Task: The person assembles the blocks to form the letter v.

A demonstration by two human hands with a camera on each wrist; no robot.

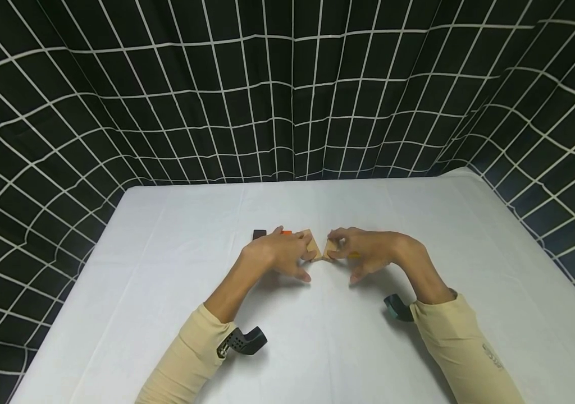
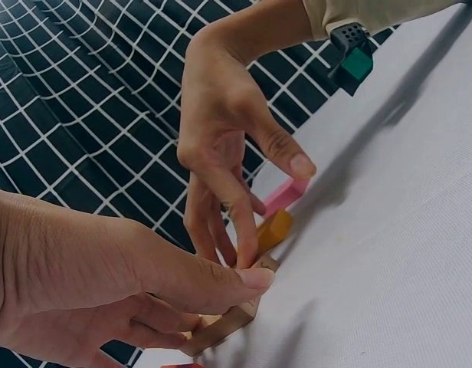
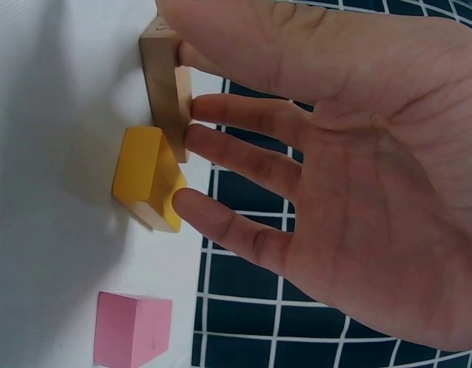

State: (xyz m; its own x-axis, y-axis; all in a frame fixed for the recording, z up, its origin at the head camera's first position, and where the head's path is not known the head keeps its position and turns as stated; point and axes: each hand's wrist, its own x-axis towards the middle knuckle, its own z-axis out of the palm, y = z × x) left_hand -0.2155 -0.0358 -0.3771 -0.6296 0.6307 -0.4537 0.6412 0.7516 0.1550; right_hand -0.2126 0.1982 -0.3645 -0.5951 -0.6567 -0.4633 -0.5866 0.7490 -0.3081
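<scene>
My left hand (image 1: 279, 252) rests its fingertips on a plain wooden block (image 1: 311, 247) on the white table; in the head view the thumb stands apart from it. Opposite, my right hand (image 1: 373, 247) touches a second wooden block (image 1: 329, 248) with its extended fingertips, its thumb also apart. The near ends of both blocks come close together at an angle. Seen from the right wrist, the right fingers (image 3: 244, 153) lie along one side of that wooden block (image 3: 165, 84). The little finger reaches a yellow block (image 3: 148, 176). The left fingers are partly hidden behind the thumb in the left wrist view.
A pink block (image 3: 132, 330) stands beyond the yellow one. Left of the wooden pieces are an orange-red block (image 1: 287, 232) and a black block (image 1: 259, 234), partly covered by the left hand. A black cloth with white grid lines (image 1: 292, 101) surrounds the white table (image 1: 176, 224).
</scene>
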